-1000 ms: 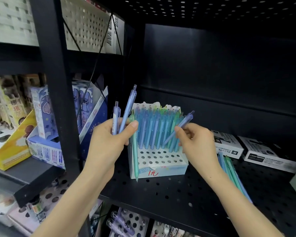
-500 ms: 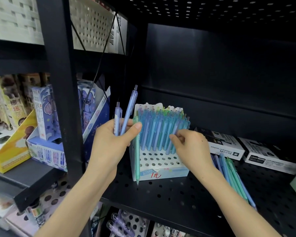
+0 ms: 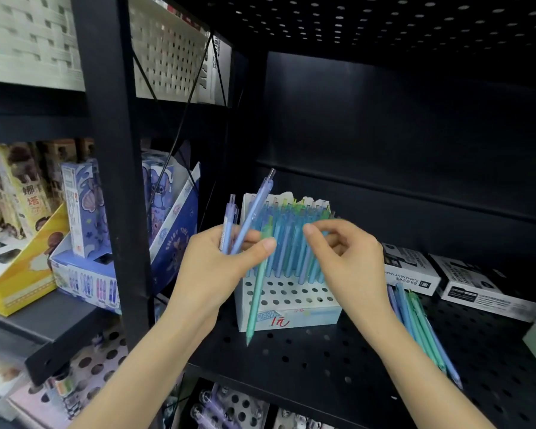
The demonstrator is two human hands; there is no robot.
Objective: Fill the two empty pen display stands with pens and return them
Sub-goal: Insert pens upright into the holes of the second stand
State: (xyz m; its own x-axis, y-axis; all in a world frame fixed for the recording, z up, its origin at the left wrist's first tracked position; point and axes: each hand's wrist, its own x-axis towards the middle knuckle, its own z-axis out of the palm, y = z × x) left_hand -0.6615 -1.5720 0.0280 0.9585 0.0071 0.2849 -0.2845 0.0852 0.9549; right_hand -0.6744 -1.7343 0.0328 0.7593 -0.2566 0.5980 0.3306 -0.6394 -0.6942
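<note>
Mid-frame, the hole-punched white card stand (image 3: 291, 300) is bristling with translucent blue pens (image 3: 291, 246), left hand (image 3: 211, 267) gripping three slim pens (image 3: 254, 209), right hand (image 3: 353, 267) hanging loose-fingered, empty.

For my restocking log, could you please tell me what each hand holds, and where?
The left hand grips two lilac pens and a green pen by their barrels; the right hand appears empty.

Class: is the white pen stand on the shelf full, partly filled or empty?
Partly filled: pens stand in the back rows of the pen stand; its front holes are bare.
</note>
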